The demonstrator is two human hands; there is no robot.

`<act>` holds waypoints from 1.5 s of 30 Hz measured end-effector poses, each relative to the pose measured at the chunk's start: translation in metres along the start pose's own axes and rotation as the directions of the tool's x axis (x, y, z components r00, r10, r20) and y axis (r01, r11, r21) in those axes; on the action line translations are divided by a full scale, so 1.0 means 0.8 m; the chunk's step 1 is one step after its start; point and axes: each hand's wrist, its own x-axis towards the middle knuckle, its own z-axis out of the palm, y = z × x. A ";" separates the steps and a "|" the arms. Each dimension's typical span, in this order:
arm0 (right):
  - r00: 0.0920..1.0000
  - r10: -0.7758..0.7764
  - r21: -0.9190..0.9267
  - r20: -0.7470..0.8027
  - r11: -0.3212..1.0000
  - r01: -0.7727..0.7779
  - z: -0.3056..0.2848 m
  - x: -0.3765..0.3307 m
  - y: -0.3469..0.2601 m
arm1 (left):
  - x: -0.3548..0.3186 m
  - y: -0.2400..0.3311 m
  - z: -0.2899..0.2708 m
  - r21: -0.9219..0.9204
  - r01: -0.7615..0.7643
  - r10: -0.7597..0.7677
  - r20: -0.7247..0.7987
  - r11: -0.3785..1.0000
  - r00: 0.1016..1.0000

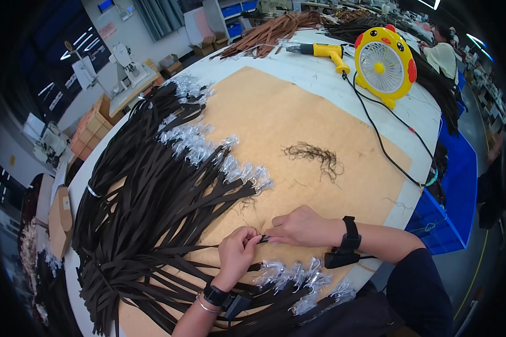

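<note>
Between my hands is the end of a black strap (263,239), which runs off to the left toward the bundle. My left hand (237,251) pinches it between thumb and fingers. From the right, my right hand (301,226) is closed at the same strap end, its fingertips meeting the left ones; the detail there is too small to make out. A large bundle of black straps (132,205) spreads to the left, with hooks in clear plastic wrapping (191,143) on their ends. More wrapped strap ends (292,275) lie just in front of me, below my hands.
Brown paper (253,106) covers much of the white table, with a clump of dark threads (315,156) on it. Beyond stand a yellow chick-shaped fan (383,64) and a yellow heat gun (323,51) with cables. A blue bin (441,222) adjoins the right edge.
</note>
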 end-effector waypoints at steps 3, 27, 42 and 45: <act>0.999 -0.031 -0.017 0.037 0.999 0.031 -0.002 0.003 -0.002 | 0.000 -0.003 0.001 0.001 -0.032 0.032 -0.010 1.000 0.999; 0.998 -0.021 0.024 -0.065 0.999 0.023 0.012 0.001 -0.007 | 0.000 -0.009 -0.002 -0.086 0.055 -0.052 0.045 0.995 0.998; 0.995 0.057 0.047 -0.076 0.997 -0.053 0.015 -0.002 -0.014 | -0.006 -0.027 -0.005 -0.234 0.104 -0.085 0.088 0.967 0.992; 0.996 0.001 -0.001 -0.091 1.000 -0.001 0.017 -0.002 -0.010 | -0.005 -0.024 -0.002 -0.250 0.107 -0.088 0.086 0.962 0.992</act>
